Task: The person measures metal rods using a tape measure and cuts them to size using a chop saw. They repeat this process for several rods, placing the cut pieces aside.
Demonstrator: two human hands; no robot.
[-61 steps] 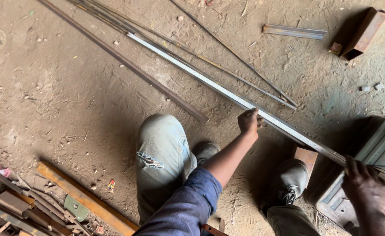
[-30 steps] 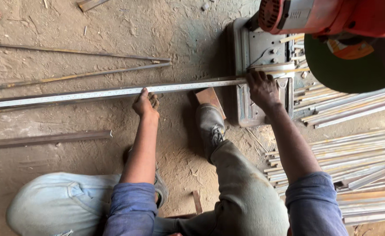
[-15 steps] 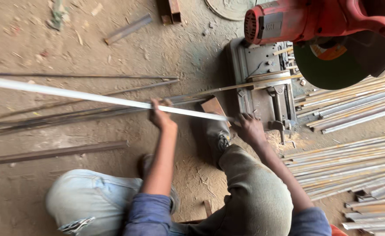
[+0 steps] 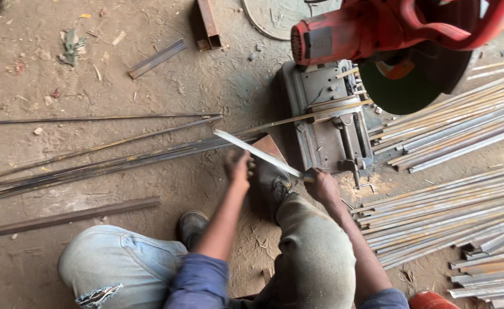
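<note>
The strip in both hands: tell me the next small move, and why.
Probably set the strip onto the pile of cut pieces on the right. It is short, held clear of the saw's vise by the left hand and right hand, with the blade raised.

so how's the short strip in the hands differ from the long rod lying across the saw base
The short strip is pale, flat and held off the ground by the left hand and right hand. The long rod is thin, yellowish and rests on the saw base, untouched. Both are straight metal stock.
</note>
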